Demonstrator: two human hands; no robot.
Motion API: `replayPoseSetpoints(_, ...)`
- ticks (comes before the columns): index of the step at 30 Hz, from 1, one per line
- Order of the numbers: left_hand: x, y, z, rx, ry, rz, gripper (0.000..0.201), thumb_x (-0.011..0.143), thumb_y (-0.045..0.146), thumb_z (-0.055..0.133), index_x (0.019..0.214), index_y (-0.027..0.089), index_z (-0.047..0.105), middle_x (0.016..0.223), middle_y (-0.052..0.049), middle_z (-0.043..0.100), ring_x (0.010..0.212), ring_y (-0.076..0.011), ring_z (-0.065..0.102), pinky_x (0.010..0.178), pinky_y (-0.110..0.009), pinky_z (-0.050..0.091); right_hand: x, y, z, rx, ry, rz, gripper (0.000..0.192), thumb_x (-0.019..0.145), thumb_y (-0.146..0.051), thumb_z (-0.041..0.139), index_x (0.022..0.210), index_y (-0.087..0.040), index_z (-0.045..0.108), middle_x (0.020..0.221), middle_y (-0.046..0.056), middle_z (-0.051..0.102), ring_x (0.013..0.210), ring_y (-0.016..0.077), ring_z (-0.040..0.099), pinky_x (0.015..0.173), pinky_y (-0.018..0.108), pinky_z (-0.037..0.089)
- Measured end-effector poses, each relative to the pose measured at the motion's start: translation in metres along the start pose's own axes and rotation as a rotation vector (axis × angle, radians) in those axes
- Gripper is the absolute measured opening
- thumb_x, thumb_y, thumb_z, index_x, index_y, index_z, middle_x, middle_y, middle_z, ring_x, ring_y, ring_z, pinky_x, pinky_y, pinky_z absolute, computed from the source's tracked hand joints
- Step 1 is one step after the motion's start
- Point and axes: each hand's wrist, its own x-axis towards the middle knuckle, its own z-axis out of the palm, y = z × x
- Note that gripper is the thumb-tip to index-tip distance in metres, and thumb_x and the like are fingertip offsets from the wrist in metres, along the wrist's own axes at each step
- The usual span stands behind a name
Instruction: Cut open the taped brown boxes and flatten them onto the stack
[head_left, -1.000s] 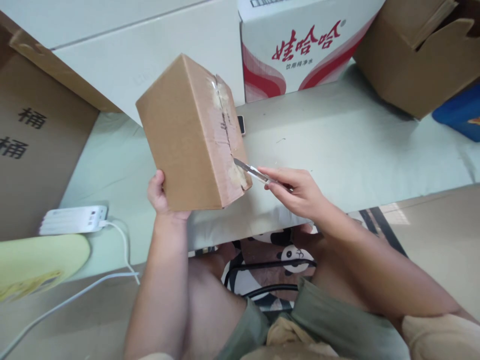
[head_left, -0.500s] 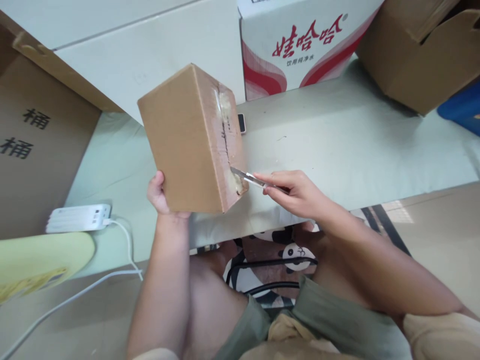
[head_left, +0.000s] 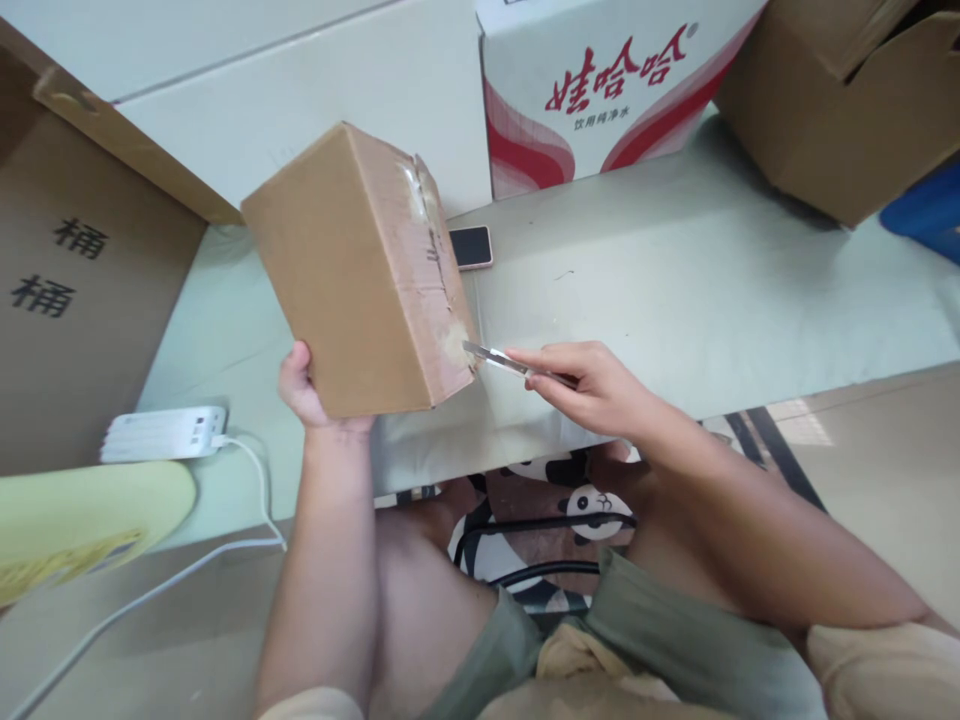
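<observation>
Head view: the left hand (head_left: 304,385) clasps the lower left corner of a brown cardboard box (head_left: 352,275), holding it tilted above the pale green counter (head_left: 675,290), its taped seam side facing 3 o'clock. The left grip is clenched on the box, thumb on the near face, the other fingers hidden behind it. The right hand (head_left: 589,385) pinches a utility knife (head_left: 499,360), grip closed around its handle, blade pointing to 9 o'clock and its tip at the box's lower right corner beside the torn tape. A phone (head_left: 471,246) lies flat on the counter just at 3 o'clock of the box. A white power strip (head_left: 161,434) sits at 8 o'clock, a red-and-white carton (head_left: 600,90) at 1 o'clock.
</observation>
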Motion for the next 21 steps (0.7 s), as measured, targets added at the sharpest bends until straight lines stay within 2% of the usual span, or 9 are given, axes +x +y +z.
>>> replayPoseSetpoints(3, -0.001, 0.000, 0.002, -0.010, -0.025, 0.003, 0.034, 0.077, 0.042, 0.077, 0.103, 0.021, 0.077, 0.106, -0.002, 0.080, 0.106, -0.0217, 0.071, 0.100, -0.036, 0.057, -0.001, -0.001, 0.000, -0.002, -0.016, 0.010, 0.043, 0.097, -0.020, 0.051, 0.134, -0.016, 0.073, 0.072, -0.001, 0.067, 0.059, 0.0093, 0.049, 0.059, 0.022, 0.040)
replayPoseSetpoints(8, -0.002, -0.001, 0.007, 0.030, -0.037, -0.028, 0.031, 0.078, 0.046, 0.076, 0.098, 0.023, 0.079, 0.108, -0.002, 0.080, 0.111, -0.0224, 0.070, 0.100, -0.036, 0.058, 0.000, -0.003, 0.003, 0.007, -0.054, -0.037, 0.043, 0.098, -0.017, 0.049, 0.134, -0.012, 0.072, 0.074, 0.000, 0.068, 0.056, 0.0089, 0.043, 0.059, 0.023, 0.038)
replayPoseSetpoints(14, -0.002, 0.001, 0.005, 0.035, -0.046, -0.020, 0.033, 0.079, 0.048, 0.075, 0.102, 0.024, 0.078, 0.121, -0.002, 0.078, 0.127, -0.0246, 0.064, 0.106, -0.038, 0.056, -0.001, -0.002, 0.003, -0.004, -0.064, -0.038, 0.042, 0.099, -0.020, 0.050, 0.136, -0.016, 0.071, 0.075, 0.000, 0.069, 0.057, 0.0091, 0.045, 0.060, 0.024, 0.039)
replayPoseSetpoints(18, 0.000, 0.004, 0.008, -0.001, -0.004, -0.012, 0.043, 0.078, 0.057, 0.070, 0.108, 0.025, 0.074, 0.132, -0.004, 0.074, 0.142, -0.0311, 0.053, 0.111, -0.046, 0.053, -0.003, -0.001, -0.004, 0.028, 0.063, 0.101, 0.039, 0.096, -0.023, 0.055, 0.129, -0.016, 0.075, 0.076, 0.000, 0.071, 0.053, 0.0083, 0.046, 0.054, 0.023, 0.039)
replayPoseSetpoints(21, 0.001, 0.006, 0.006, -0.009, 0.031, -0.065, 0.052, 0.070, 0.064, 0.074, 0.106, 0.026, 0.073, 0.124, -0.003, 0.077, 0.140, -0.0311, 0.055, 0.110, -0.044, 0.053, -0.003, -0.002, -0.006, 0.076, 0.210, 0.189, 0.039, 0.095, -0.027, 0.057, 0.129, -0.017, 0.073, 0.080, 0.001, 0.071, 0.047, 0.0071, 0.040, 0.048, 0.024, 0.038)
